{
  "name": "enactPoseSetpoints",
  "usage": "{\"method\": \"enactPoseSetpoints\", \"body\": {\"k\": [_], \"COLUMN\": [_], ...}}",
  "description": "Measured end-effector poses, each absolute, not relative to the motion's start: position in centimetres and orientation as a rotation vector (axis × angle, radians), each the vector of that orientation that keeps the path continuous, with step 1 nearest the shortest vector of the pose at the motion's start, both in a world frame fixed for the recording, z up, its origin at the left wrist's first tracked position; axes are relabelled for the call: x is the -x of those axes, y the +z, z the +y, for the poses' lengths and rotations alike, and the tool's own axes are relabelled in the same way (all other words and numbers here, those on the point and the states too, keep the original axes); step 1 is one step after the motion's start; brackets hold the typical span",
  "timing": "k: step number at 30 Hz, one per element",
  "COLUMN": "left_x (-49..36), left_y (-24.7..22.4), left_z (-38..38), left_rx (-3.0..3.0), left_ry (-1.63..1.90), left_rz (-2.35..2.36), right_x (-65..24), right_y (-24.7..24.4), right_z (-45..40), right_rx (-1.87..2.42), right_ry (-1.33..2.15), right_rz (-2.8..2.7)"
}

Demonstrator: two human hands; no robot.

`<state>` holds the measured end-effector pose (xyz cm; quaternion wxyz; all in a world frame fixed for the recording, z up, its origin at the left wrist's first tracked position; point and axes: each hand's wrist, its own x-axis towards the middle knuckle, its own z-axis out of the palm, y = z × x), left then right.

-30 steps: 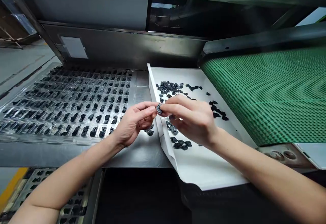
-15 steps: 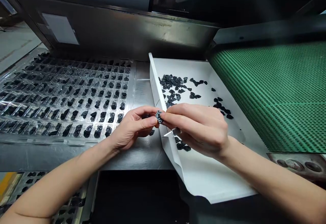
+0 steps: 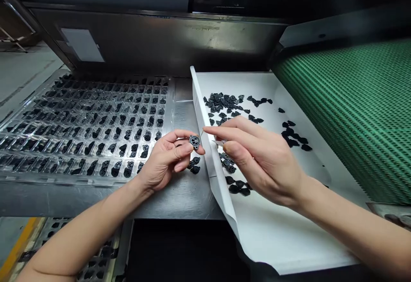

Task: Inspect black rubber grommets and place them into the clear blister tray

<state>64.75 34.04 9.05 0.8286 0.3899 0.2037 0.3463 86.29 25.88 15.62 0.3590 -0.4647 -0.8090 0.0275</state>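
Pinched between the thumb and fingers of my left hand [image 3: 171,155] is a small black plastic part [image 3: 194,141]. It has a round spoked centre and an ear with a hole at each end. My right hand [image 3: 263,162] is just to the right, above the white tray's side wall, apart from the part. Its fingers close on a slim, pale-tipped tool [image 3: 217,142], mostly hidden by the hand. A few more black parts [image 3: 195,168] lie on the metal table under my left hand.
To the left lies a clear compartment tray [image 3: 96,181] filled with black parts. The white paper-lined tray [image 3: 282,235] holds scattered black parts [image 3: 224,101]. Beyond it on the right is a green mesh belt [image 3: 340,102]; a metal panel [image 3: 154,44] stands behind.
My right hand has drawn away from the black part, its fingers shifting up. My left hand has turned the part so its spoked face shows more. The view has shifted slightly.
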Motion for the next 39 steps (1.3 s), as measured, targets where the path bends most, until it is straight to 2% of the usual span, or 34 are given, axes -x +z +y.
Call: {"method": "enactPoseSetpoints", "body": {"k": [7, 39], "left_x": [-64.8, -64.5], "left_y": [9.4, 9.3], "left_z": [33.6, 33.4], "left_rx": [-0.893, -1.009], "left_ry": [0.759, 0.849], "left_rz": [0.447, 0.37], "right_x": [-86.4, -86.6], "right_y": [14.6, 14.8], "right_z": [25.9, 25.8], "right_rx": [1.214, 1.205], "right_ry": [-0.115, -0.143], "right_rz": [-2.19, -2.234]}}
